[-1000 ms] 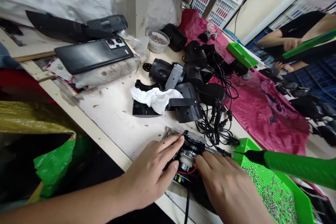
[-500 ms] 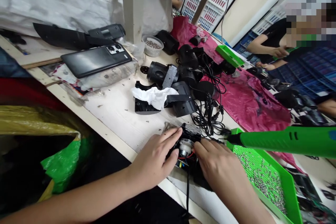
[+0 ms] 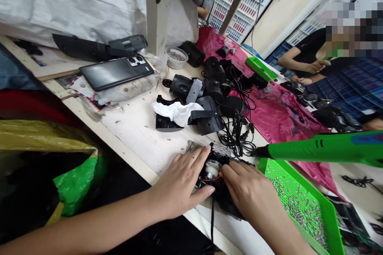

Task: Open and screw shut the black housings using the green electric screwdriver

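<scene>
Plainly, in the head view, the opened black device (image 3: 217,185) lies just below the middle of the frame, on the table (image 3: 140,139) near its edge, between the two hands. Its grey patterned end (image 3: 221,150) faces the top of the frame; the body runs down from there, while dark housing also spreads to the lower right, so the exact long axis is hard to fix. Inside it, a silver-and-white motor (image 3: 212,169) shows with a red wire (image 3: 211,180) below, and a black cord (image 3: 212,219) hangs toward the bottom edge.

The left hand (image 3: 185,179) lies spread against the device's left side, fingers straight, thumb apart. The right hand (image 3: 251,191) bends its fingers over the right side; its fingertips are largely hidden, and whether they grip anything cannot be told.

At right, a green screwdriver (image 3: 317,149) points left above a green tray (image 3: 333,217) of screws (image 3: 306,207); its rear is cut off by the frame. The right forearm leaves at the bottom.
</scene>
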A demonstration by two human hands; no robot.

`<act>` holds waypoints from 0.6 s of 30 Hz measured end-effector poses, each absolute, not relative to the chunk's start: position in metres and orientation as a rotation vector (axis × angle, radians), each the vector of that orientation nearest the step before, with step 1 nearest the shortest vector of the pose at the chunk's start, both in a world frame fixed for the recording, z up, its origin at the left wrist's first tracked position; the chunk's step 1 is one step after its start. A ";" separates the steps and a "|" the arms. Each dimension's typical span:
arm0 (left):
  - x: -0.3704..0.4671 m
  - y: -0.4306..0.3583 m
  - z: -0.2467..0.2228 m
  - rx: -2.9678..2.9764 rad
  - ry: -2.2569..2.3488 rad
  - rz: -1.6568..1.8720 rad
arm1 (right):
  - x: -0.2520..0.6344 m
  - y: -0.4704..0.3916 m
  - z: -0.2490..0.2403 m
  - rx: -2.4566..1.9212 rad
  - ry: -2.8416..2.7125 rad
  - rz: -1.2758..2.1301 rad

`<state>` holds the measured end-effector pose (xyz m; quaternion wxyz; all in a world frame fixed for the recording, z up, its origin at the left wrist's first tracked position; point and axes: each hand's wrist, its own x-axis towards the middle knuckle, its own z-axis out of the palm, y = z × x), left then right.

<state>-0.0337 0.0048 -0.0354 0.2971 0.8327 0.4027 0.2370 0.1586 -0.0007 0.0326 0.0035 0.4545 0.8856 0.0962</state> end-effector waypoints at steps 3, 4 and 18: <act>-0.035 0.005 -0.037 2.211 1.061 0.628 | 0.162 0.000 0.032 1.425 2.785 0.252; -0.035 0.005 -0.037 2.211 1.057 0.625 | 0.162 0.000 0.031 1.425 2.793 0.239; -0.038 0.009 -0.029 2.183 1.006 0.547 | 0.162 -0.004 0.033 1.465 2.762 0.168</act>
